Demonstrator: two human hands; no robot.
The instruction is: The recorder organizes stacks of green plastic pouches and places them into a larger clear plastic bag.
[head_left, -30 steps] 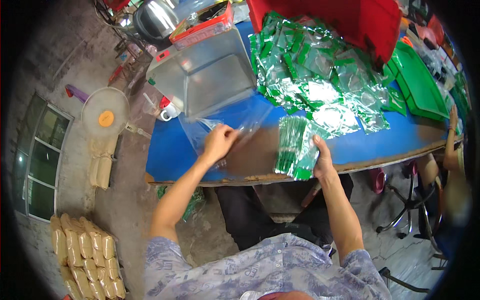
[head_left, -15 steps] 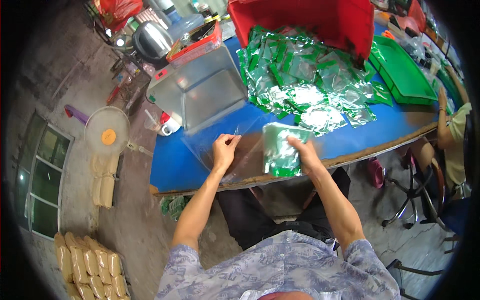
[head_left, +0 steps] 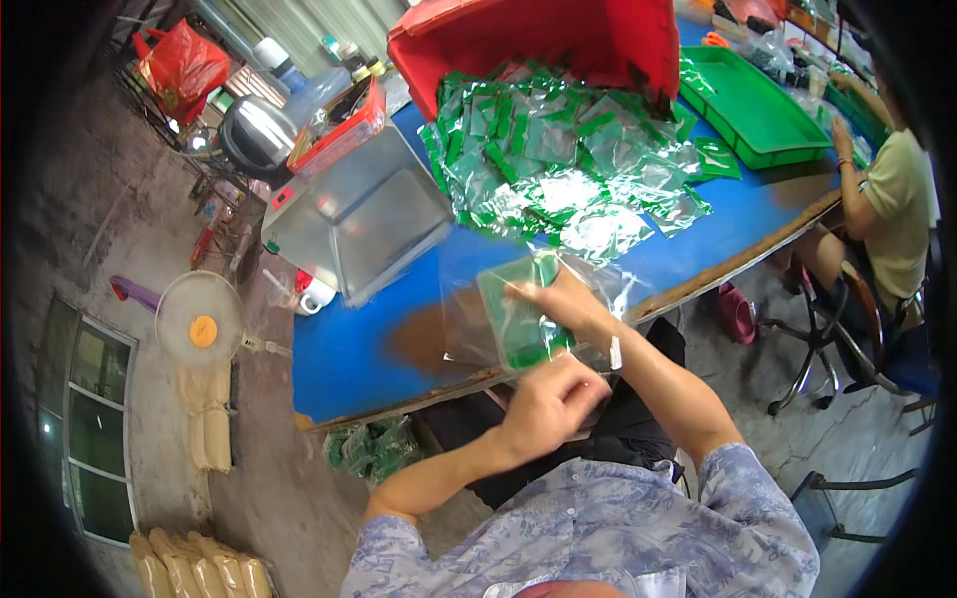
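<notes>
My right hand [head_left: 576,307] grips a stack of green-and-clear plastic packets [head_left: 513,304], thumb across the top. A large clear plastic bag [head_left: 464,324] surrounds the stack, and its film reaches back over my right hand toward the wrist. Just below, my left hand [head_left: 553,401] is closed in a pinch at the bag's near edge; the film between its fingers is hard to make out. Beyond both hands, a heap of similar packets [head_left: 558,149] spills from a tipped red bin [head_left: 538,40] onto the blue tabletop [head_left: 349,359].
Left of the heap stand a translucent plastic box [head_left: 369,214], a white cup [head_left: 317,291] and a steel kettle [head_left: 257,135]. A green tray [head_left: 763,115] lies at the right, near a seated person [head_left: 892,199]. The table's worn wooden edge [head_left: 439,401] runs in front of me.
My left hand has swung right and toward me, beneath my right hand. The bag, earlier spread out left of the packets, now surrounds them. The view has shifted slightly.
</notes>
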